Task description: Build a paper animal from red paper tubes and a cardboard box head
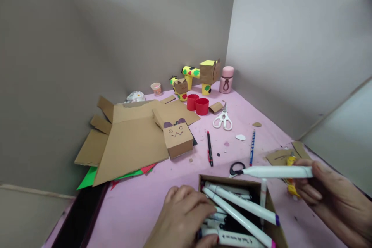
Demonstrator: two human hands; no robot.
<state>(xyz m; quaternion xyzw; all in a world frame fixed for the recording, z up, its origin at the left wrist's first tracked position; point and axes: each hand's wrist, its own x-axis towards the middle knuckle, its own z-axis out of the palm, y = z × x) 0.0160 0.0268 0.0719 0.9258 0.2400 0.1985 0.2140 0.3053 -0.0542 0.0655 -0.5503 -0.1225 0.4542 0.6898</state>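
My left hand (181, 217) rests on the near left corner of a small cardboard box (255, 184), its fingers curled over the white markers (241, 205) that lie inside. My right hand (328, 197) pinches one white marker (276, 171) by its end and holds it level above the box's far right side. A yellow object (291, 161) lies under that hand, partly hidden.
On the pink table (139, 205) lie a cardboard cube with a drawn face (178, 139), flattened cardboard (130, 139) over green and red paper, white scissors (223, 120), black-handled scissors (236, 168), a red pen (209, 148), a blue pencil (252, 147), red rings (198, 104) and cardboard figures (203, 73). Grey walls enclose the back.
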